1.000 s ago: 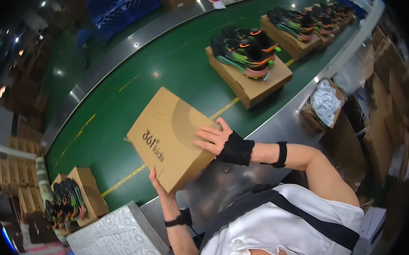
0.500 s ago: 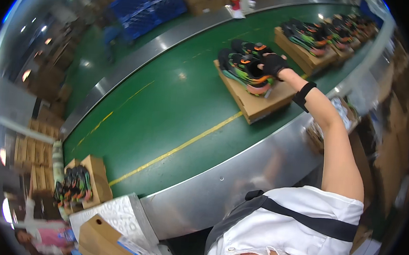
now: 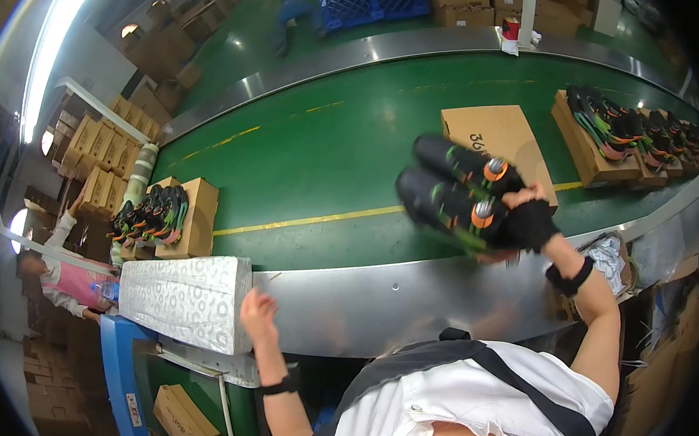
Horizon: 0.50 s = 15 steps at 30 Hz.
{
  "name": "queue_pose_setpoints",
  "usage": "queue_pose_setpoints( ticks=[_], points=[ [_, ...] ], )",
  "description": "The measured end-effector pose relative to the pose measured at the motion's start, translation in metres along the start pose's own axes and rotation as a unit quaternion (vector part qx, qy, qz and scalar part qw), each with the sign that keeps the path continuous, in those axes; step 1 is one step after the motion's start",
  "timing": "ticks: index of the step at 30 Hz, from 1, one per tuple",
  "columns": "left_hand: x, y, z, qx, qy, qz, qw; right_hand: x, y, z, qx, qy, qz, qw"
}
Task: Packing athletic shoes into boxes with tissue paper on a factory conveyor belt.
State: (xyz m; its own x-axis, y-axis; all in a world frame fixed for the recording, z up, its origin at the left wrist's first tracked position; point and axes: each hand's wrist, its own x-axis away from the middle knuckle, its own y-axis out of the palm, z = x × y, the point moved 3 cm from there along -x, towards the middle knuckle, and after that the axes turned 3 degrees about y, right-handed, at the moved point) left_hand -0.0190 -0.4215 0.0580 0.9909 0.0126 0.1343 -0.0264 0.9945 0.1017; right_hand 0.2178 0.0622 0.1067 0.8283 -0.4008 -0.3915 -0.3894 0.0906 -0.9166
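A pair of black running shoes point(image 3: 456, 195) with green and orange trim hangs over the near side of the green conveyor belt. My right hand point(image 3: 528, 218), in a black fingerless glove, is closed round their heel end. Behind the shoes a brown shoebox point(image 3: 497, 131) lies on the belt, its top partly covered by them. My left hand point(image 3: 260, 315) is beside the right end of a stack of white patterned wrapping paper point(image 3: 182, 299). Its fingers are loosely bent and apart, holding nothing that I can make out.
More shoes on boxes point(image 3: 603, 126) line the belt at far right, and others point(image 3: 155, 216) stand at left. A metal ledge point(image 3: 343, 303) edges the belt's near side. At lower left, a closed carton point(image 3: 185, 417) lies beyond a blue panel. A person in pink point(image 3: 78, 280) is at far left.
My right hand has lifted the pair of shoes off the shoebox and brought them nearer. My left hand has come up beside the wrapping paper, away from the brown carton at lower left.
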Motion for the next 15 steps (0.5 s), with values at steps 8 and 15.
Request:
queue_pose_setpoints(
  ticks=[8, 15],
  points=[
    [0.079, 0.244, -0.02, -0.186, 0.152, -0.446, 0.862, 0.072, 0.018, -0.13, -0.087, -0.238, -0.1, 0.962],
    [0.115, 0.276, -0.052, -0.384, 0.169, -0.531, 0.736, 0.016, 0.081, -0.053, -0.088, -0.04, -0.178, 0.979]
  ],
)
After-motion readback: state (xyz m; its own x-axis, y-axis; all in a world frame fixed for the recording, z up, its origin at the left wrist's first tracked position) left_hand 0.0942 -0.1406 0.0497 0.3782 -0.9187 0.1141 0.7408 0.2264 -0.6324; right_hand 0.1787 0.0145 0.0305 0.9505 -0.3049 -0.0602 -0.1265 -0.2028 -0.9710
